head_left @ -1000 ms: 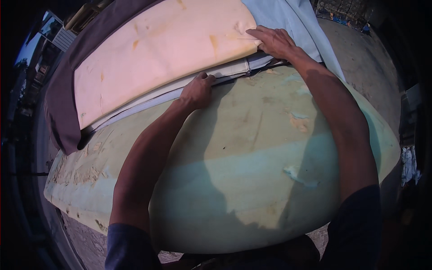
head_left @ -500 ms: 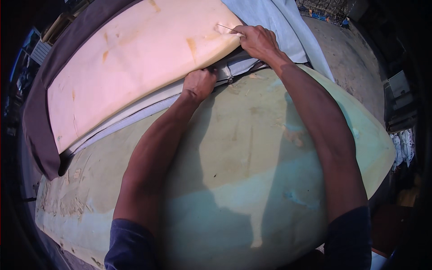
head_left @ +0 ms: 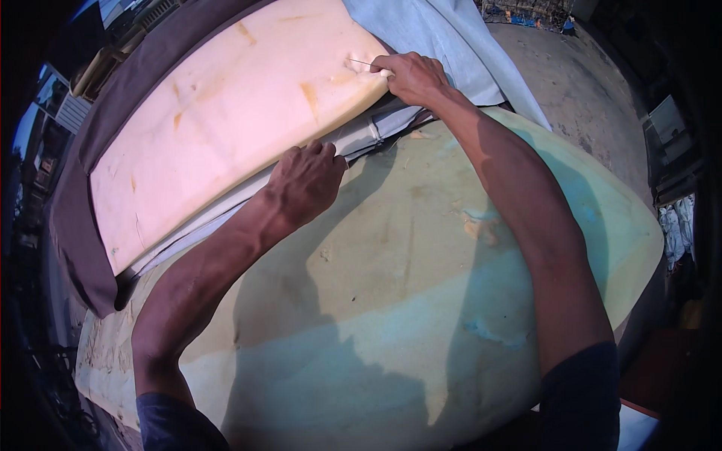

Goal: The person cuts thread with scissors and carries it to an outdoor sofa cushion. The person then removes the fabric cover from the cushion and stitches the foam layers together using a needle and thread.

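A cushion-like slab of pale pinkish foam (head_left: 218, 113) lies at the far left, wrapped behind by dark brown fabric (head_left: 71, 203). At its far right corner my right hand (head_left: 417, 79) is closed in a pinch. From its fingers a thin needle-like rod (head_left: 361, 62) reaches to a dent in the foam. My left hand (head_left: 304, 180) is closed, knuckles up, beside the foam's near edge, over the grey-white cloth layers (head_left: 357, 137) below it. Whatever its fingers hold is hidden.
Under my arms spreads a large, worn greenish foam block (head_left: 376, 248) with torn spots and my shadow on it. Light blue cloth (head_left: 451, 45) drapes behind my right hand. Bare ground (head_left: 568, 83) lies beyond at the right, with white bags (head_left: 677, 229) at the right rim.
My left hand has drawn back from the gap under the foam, and more of it shows. My right hand stays pinched at the corner; the whole view has shifted slightly.
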`<state>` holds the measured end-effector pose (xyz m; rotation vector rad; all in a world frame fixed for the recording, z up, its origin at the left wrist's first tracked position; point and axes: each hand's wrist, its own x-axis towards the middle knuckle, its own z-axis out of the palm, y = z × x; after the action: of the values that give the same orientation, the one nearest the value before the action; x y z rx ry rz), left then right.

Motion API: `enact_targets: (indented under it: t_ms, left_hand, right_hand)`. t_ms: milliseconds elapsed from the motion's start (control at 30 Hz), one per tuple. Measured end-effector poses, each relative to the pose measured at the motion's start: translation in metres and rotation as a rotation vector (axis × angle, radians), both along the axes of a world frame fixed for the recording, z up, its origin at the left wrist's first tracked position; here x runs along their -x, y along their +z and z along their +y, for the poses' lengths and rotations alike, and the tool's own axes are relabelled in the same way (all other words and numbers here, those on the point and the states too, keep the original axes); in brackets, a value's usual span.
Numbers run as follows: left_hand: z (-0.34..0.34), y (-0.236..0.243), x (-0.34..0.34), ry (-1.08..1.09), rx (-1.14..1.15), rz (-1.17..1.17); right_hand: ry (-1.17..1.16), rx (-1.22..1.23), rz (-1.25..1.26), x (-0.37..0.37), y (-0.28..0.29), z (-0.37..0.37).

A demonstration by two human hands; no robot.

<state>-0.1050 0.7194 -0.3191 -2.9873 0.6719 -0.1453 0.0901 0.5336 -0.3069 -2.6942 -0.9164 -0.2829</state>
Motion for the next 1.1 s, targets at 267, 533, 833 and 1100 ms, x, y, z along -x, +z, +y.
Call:
enact_targets:
  t_ms: [267, 533, 833, 1100]
  left_hand:
    - [-0.021, 0.079, 0.069, -0.102, 0.326, 0.317]
    - [0.005, 0.087, 0.051, 0.001, 0.813, 0.021]
    - [-0.008, 0.071, -0.018, 0.151, 1.612, -0.089]
    - [0.029, 0.071, 0.004, 0.264, 1.909, -0.061]
  right_hand:
    - [-0.002, 0.063, 0.116, 0.0, 0.005, 0.003]
    - [0.092, 0.111, 0.23, 0.025, 0.056, 0.013]
    - [0.296, -0.258, 0.143, 0.103, 0.091, 0.042]
    - [0.4, -0.579, 0.254, 0.127, 0.075, 0.062]
